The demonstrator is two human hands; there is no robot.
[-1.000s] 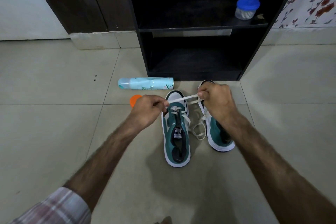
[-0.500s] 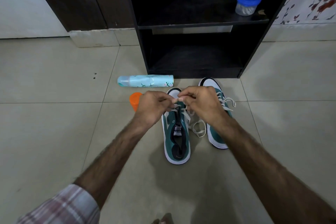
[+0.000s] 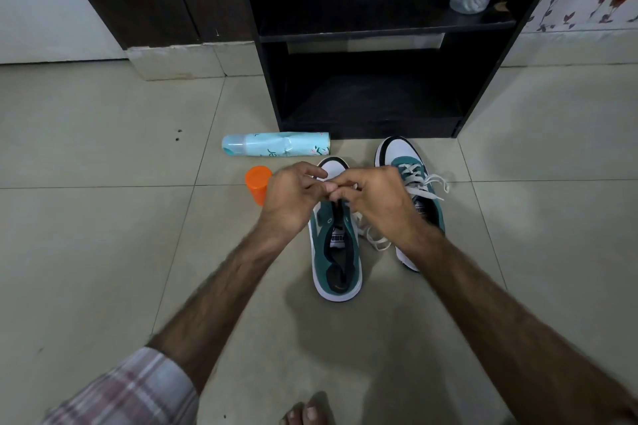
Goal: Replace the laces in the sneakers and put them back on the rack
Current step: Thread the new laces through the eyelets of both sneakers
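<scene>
Both left hand (image 3: 293, 197) and right hand (image 3: 376, 200) pinching the lace (image 3: 374, 240) over the near sneaker (image 3: 336, 252) on the floor (image 3: 103, 235): slack or a missed eyelet risking uneven lacing.

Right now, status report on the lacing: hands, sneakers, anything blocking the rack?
Left hand and right hand together over left sneaker, fingers curled, lace hidden. Right sneaker laced. Both on floor. Rack opening unobstructed; spray can off to its left.
</scene>
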